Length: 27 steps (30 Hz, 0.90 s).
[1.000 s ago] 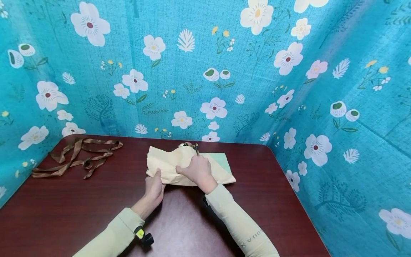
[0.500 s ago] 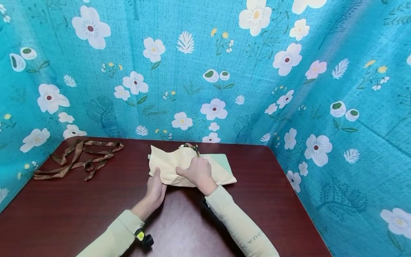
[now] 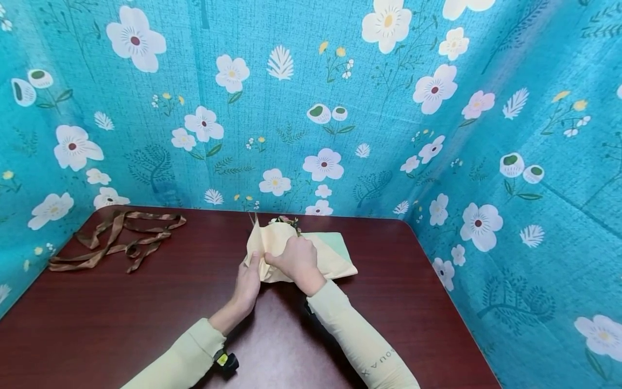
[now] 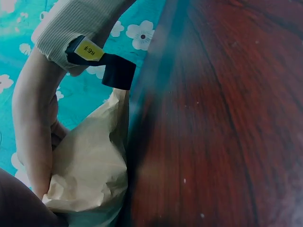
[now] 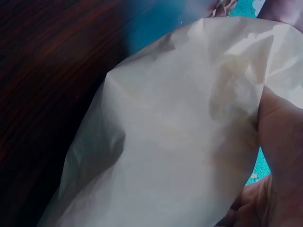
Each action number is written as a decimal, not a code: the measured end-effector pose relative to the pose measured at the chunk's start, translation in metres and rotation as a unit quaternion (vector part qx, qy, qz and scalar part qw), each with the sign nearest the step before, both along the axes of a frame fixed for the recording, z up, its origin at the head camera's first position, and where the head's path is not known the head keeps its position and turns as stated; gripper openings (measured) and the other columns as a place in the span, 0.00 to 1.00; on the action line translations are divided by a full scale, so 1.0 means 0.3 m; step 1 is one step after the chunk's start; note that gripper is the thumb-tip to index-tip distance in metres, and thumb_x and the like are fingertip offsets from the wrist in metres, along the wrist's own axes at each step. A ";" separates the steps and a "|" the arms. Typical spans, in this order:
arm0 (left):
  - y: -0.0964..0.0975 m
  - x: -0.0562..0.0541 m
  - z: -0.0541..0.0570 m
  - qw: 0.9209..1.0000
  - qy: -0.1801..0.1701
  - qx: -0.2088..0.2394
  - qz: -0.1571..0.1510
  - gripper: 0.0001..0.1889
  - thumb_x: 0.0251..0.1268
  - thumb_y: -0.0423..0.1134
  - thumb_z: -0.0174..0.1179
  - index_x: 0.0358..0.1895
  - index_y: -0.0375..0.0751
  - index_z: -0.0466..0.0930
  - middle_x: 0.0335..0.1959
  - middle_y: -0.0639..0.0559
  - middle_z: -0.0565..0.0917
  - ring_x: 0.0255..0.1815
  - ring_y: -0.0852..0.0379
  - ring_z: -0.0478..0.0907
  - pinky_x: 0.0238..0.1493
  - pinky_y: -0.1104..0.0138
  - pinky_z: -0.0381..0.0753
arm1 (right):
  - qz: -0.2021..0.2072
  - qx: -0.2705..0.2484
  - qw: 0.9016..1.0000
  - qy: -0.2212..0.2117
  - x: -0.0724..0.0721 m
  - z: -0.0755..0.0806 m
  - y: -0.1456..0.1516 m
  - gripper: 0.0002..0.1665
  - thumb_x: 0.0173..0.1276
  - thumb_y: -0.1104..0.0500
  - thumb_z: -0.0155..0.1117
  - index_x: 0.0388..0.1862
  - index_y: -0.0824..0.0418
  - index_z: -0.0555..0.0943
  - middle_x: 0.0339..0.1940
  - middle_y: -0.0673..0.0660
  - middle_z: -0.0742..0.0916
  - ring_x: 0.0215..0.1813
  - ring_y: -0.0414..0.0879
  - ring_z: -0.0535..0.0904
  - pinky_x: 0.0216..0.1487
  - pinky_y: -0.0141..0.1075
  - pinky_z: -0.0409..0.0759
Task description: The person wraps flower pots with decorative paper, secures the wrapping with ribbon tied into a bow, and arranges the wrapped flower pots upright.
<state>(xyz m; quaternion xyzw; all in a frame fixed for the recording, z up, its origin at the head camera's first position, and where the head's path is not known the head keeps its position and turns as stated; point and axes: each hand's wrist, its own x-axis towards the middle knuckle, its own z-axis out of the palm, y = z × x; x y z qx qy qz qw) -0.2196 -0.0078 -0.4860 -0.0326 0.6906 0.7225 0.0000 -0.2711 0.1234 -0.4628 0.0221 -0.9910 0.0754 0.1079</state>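
1. Left grip [image 3: 247, 282] is pinching the cream paper [image 3: 276, 235] by its left side; right grip [image 3: 297, 260] is holding its middle, over the far tabletop [image 3: 146, 319];
2. that side is now folding inward, apparently closing round the flowers [image 3: 286, 220].

Mid-frame in the head view, cream paper [image 3: 276, 240] hides the base of a sprig [image 3: 286, 220]; both sleeves [image 3: 359, 337] leave the bottom edge. The left wrist view cuts off the left hand [image 4: 21, 203] at lower left.

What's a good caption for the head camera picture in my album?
Left hand and right hand grip cream paper; a brown ribbon lies on the table.
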 end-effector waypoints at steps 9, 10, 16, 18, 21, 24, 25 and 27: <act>0.005 -0.013 -0.001 1.000 -0.002 -0.012 -0.005 0.26 0.85 0.49 0.38 0.61 0.29 0.74 0.48 0.36 0.84 0.45 0.55 0.79 0.49 0.68 0.74 | -0.004 0.013 1.000 -0.020 0.008 0.012 -0.004 0.39 0.57 0.23 0.64 0.22 0.60 0.80 0.20 0.58 0.84 0.27 0.54 0.83 0.23 0.41 0.77; 0.005 -0.015 -0.002 1.000 -0.002 -0.009 -0.008 0.26 0.85 0.49 0.38 0.62 0.29 0.74 0.49 0.35 0.84 0.46 0.54 0.80 0.50 0.68 0.74 | -0.001 0.015 1.000 -0.026 0.009 0.017 -0.002 0.40 0.59 0.24 0.63 0.23 0.61 0.81 0.21 0.59 0.84 0.28 0.54 0.84 0.24 0.41 0.79; 0.001 -0.021 0.001 1.000 0.008 0.017 -0.022 0.27 0.86 0.47 0.35 0.71 0.29 0.68 0.61 0.32 0.80 0.61 0.46 0.76 0.64 0.62 0.71 | 0.032 -0.038 0.996 -0.074 0.022 0.049 0.027 0.36 0.72 0.33 0.56 0.25 0.65 0.81 0.30 0.63 0.87 0.37 0.58 0.86 0.35 0.46 0.83; 0.000 -0.020 0.002 0.999 0.009 0.023 -0.026 0.28 0.86 0.47 0.34 0.72 0.29 0.66 0.64 0.33 0.78 0.65 0.45 0.73 0.68 0.59 0.68 | 0.043 -0.062 0.994 -0.083 0.023 0.050 0.042 0.34 0.72 0.36 0.56 0.24 0.65 0.80 0.29 0.63 0.86 0.36 0.58 0.85 0.36 0.46 0.83; 0.002 -0.016 0.002 0.999 0.005 0.028 -0.032 0.28 0.86 0.48 0.34 0.73 0.30 0.65 0.67 0.33 0.76 0.68 0.45 0.71 0.71 0.56 0.65 | 0.053 -0.087 0.991 -0.082 0.023 0.040 0.064 0.32 0.69 0.36 0.59 0.21 0.62 0.77 0.23 0.60 0.83 0.31 0.55 0.83 0.31 0.44 0.80; 0.006 -0.012 0.005 0.999 0.005 0.029 -0.033 0.28 0.86 0.48 0.34 0.72 0.29 0.66 0.66 0.33 0.77 0.66 0.46 0.73 0.70 0.56 0.66 | 0.058 -0.101 0.991 -0.059 0.024 0.028 0.077 0.33 0.65 0.34 0.63 0.18 0.60 0.76 0.17 0.56 0.80 0.25 0.51 0.80 0.25 0.41 0.75; 0.008 -0.012 0.006 0.999 0.004 0.026 -0.033 0.28 0.86 0.48 0.34 0.72 0.29 0.66 0.64 0.33 0.78 0.64 0.46 0.74 0.69 0.57 0.68 | 0.059 -0.107 0.991 -0.050 0.025 0.023 0.080 0.32 0.64 0.33 0.64 0.17 0.59 0.75 0.15 0.54 0.78 0.23 0.49 0.78 0.23 0.40 0.73; 0.013 -0.010 0.009 0.999 0.004 0.015 -0.036 0.28 0.86 0.48 0.34 0.69 0.29 0.69 0.60 0.33 0.80 0.60 0.48 0.77 0.65 0.60 0.71 | 0.062 -0.114 0.991 -0.027 0.026 0.014 0.084 0.32 0.61 0.33 0.66 0.15 0.57 0.74 0.12 0.52 0.77 0.21 0.48 0.76 0.20 0.38 0.70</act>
